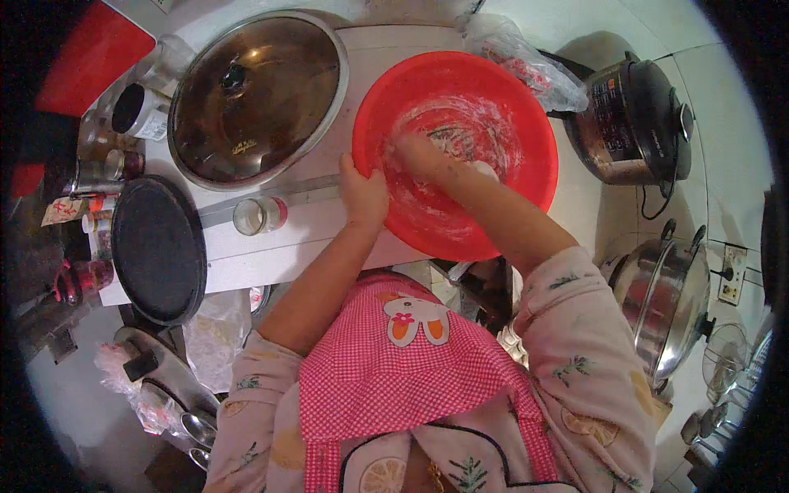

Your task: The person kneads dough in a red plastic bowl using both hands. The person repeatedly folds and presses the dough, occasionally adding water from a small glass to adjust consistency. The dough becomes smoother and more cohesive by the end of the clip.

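A large red plastic basin (541,148) stands on the white tabletop in front of me. My left hand (365,196) grips its left rim, thumb at the edge. Inside the basin is my right hand (418,155), reaching down to the floury bottom; motion blurs it, so its fingers cannot be made out. White, flour-like powder (459,111) smears the bottom and inner wall. Part of a pale lump (486,170), perhaps dough, shows beside my right forearm, which hides the rest.
Left of the basin are a large glass pan lid (283,105), a small glass jar (249,217) and a round black tray (159,249). Behind it lies a clear plastic bag (524,61). To the right stand a black electric cooker (629,123) and a lidded steel pot (662,308).
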The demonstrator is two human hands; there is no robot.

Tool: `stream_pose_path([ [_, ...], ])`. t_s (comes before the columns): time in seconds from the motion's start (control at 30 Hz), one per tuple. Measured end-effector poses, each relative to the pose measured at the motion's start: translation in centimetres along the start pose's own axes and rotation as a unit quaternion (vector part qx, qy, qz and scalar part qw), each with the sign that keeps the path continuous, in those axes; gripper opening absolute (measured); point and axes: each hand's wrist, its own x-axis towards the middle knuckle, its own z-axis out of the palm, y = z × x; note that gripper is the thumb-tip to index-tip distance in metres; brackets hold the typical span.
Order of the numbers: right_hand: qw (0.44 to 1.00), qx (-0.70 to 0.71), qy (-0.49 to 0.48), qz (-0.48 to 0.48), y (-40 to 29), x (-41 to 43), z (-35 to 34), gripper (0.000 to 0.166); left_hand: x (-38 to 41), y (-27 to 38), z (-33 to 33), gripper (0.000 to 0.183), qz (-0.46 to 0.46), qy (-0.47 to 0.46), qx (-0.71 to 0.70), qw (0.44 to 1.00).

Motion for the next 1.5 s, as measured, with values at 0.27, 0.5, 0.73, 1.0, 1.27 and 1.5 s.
stream_pose_path([
  [0.27,0.975,0.052,0.202,-0.082,-0.1,-2.5,5.0,0.014,-0.2,0.9,0.3,0.031,-0.014,0.013,0.04,0.999],
  [0.5,0.994,0.025,-0.102,-0.036,0.4,-4.5,3.8,0.02,0.1,0.5,-0.2,0.032,-0.011,-0.019,-0.006,1.0],
  [0.73,0.907,0.347,0.201,0.13,-1.6,-0.6,1.0,0.012,0.4,1.2,-0.2,0.031,-0.02,-0.029,-0.028,0.999],
  [1.0,0.96,0.266,-0.085,-0.033,-1.9,-9.9,1.7,0.027,0.3,1.9,-0.1,0.031,0.013,-0.019,-0.013,1.0],
  [1.27,0.847,0.488,0.064,0.202,2.8,-2.9,-4.7,0.018,0.5,2.7,-0.2,0.03,0.021,-0.012,-0.024,0.999],
  [1.5,0.993,-0.072,-0.039,-0.081,-0.6,-7.7,1.7,0.022,0.6,2.3,-0.6,0.028,0.015,-0.01,0.044,0.999],
])
